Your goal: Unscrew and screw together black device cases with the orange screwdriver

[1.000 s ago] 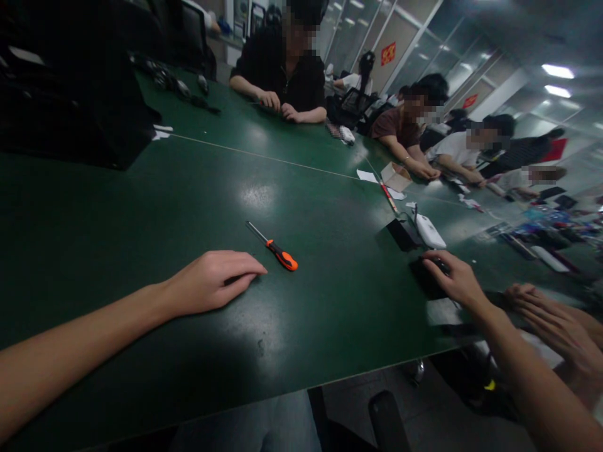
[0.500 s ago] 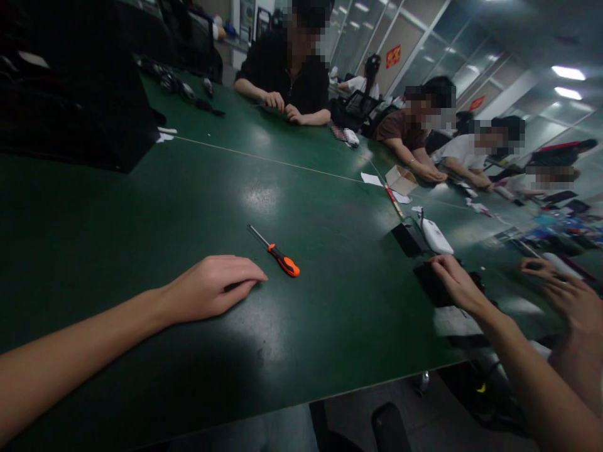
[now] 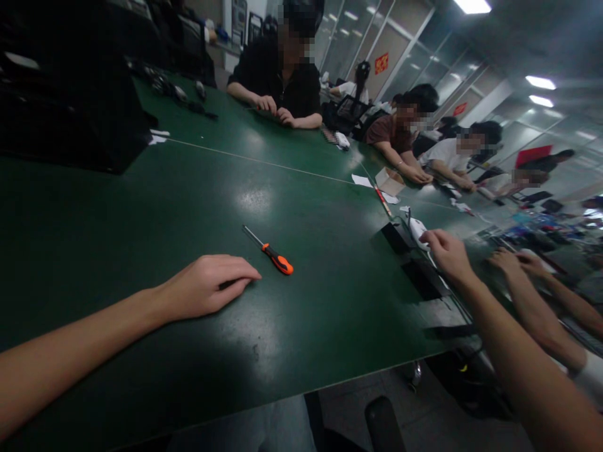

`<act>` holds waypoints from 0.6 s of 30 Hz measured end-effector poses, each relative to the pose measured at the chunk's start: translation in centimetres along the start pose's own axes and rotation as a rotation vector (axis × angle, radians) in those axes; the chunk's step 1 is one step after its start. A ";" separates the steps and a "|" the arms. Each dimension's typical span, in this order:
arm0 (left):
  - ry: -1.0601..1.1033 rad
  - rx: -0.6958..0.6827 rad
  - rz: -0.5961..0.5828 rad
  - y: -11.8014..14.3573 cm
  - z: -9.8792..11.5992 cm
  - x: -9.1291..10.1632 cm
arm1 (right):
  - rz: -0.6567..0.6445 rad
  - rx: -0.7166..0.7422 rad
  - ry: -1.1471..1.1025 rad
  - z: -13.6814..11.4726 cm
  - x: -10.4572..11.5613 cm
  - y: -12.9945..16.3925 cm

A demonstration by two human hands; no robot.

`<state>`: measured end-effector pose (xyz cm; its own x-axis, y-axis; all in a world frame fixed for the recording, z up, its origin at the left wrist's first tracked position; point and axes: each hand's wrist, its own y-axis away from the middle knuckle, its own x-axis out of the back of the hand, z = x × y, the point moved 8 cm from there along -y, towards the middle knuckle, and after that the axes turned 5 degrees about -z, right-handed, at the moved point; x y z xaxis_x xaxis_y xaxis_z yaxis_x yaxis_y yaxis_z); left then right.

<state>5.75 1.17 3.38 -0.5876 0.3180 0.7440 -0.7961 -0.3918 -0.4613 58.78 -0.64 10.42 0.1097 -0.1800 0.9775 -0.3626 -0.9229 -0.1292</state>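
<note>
My left hand (image 3: 214, 285) rests on the green table (image 3: 188, 207), fingers stretched out together and thumb slightly apart, with nothing in it. Just beyond its fingertips lies a screwdriver (image 3: 277, 257) with an orange and black handle, its metal shaft pointing to the far left. Over at the right, my right hand (image 3: 450, 256) is raised with its fingers bent and closed beside a white device (image 3: 417, 231). Whether anything is pinched in those fingers is hidden. Under and left of it are a black block (image 3: 396, 237) and another flat black thing (image 3: 424, 279).
A large black box (image 3: 70, 107) stands at the left. Farther right lie a small open carton (image 3: 389, 181), white paper (image 3: 361, 180) and a red stick (image 3: 382, 202). A co-worker's hands (image 3: 506, 258) are near my right arm. Other people sit across the table.
My right hand has moved forward from above the flat black thing to beside the white device. The view has shifted slightly. My left hand and the screwdriver stay in place.
</note>
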 end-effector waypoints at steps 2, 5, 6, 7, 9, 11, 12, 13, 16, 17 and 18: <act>0.004 0.007 0.001 0.0 0.0 0.0 | -0.035 -0.017 0.065 -0.9 -0.7 -1.3; 0.013 0.012 0.009 0.0 -0.1 0.0 | -0.149 -0.059 0.152 -1.9 -2.3 -2.7; 0.018 0.011 0.013 0.0 -0.1 0.1 | -0.178 -0.069 0.176 -2.2 -2.7 -2.9; 0.025 0.010 0.019 0.0 -0.2 0.1 | -0.194 -0.074 0.195 -2.6 -2.9 -3.1; 0.040 0.019 0.040 -0.1 -0.2 0.3 | -0.193 -0.057 0.216 -4.0 -2.8 -2.9; 0.054 0.045 0.069 -0.1 -0.3 0.6 | -0.184 0.004 0.211 -6.3 -2.5 -2.1; 0.061 0.062 0.085 -0.2 -0.4 0.8 | -0.182 0.051 0.200 -7.9 -2.4 -1.4; 0.069 0.081 0.101 -0.2 -0.5 1.1 | -0.180 0.107 0.184 -9.8 -2.2 -0.4; 0.109 0.142 0.168 0.0 -0.9 1.9 | -0.196 0.307 0.106 -16.9 -2.1 3.8; 0.133 0.160 0.198 0.1 -1.2 2.3 | -0.210 0.392 0.064 -19.7 -2.3 5.6; 0.165 0.171 0.230 0.3 -1.4 2.6 | -0.220 0.524 -0.019 -22.9 -2.4 7.5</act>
<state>3.79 3.12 4.48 -0.7757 0.3343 0.5353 -0.6123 -0.6043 -0.5099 34.61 0.63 10.93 0.1490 0.0338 0.9883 0.1781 -0.9840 0.0068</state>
